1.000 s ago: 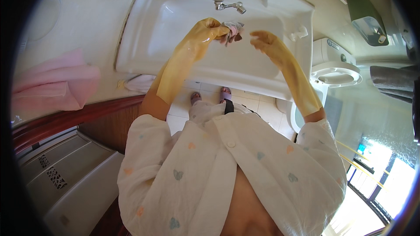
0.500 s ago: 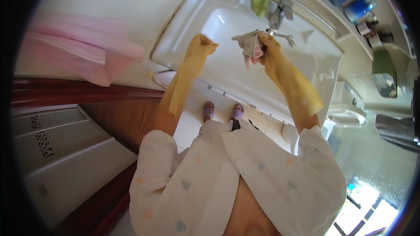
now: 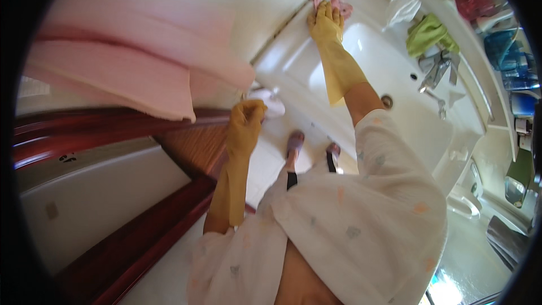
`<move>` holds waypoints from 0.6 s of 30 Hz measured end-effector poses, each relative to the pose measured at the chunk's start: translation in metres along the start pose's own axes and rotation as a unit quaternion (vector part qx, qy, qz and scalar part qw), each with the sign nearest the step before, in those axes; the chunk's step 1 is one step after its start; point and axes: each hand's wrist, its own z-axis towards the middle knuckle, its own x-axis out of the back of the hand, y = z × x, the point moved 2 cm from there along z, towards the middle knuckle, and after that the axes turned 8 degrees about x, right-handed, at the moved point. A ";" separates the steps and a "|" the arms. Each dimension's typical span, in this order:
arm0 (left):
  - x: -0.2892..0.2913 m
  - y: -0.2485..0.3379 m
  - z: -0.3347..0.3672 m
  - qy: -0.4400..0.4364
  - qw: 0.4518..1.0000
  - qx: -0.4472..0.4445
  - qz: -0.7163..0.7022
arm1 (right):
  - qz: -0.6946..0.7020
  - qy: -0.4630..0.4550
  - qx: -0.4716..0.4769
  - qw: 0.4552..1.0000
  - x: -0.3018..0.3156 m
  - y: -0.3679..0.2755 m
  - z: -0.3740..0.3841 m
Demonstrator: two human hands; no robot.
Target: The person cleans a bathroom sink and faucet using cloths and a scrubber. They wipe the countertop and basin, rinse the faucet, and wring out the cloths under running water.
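Note:
Both my hands wear long yellow rubber gloves. My right hand reaches to the back left corner of the white sink, its fingers pressing a crumpled pink cloth onto the rim there. My left hand hovers over the floor in front of the sink, near the hanging pink towel. Its fingers are curled in, and nothing shows in them.
A chrome faucet stands at the sink's back, with a green cloth beside it. Bottles line a shelf at the right. A dark red wooden door frame lies left, a toilet right.
My right hand has swung from beside the faucet to the sink's back left corner, taking the cloth along. My left hand has moved away from over the sink. The view has turned left.

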 end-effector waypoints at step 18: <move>-0.074 0.011 0.028 -0.206 0.979 -0.013 0.002 | 0.079 -0.058 -0.137 0.986 0.380 0.134 -0.423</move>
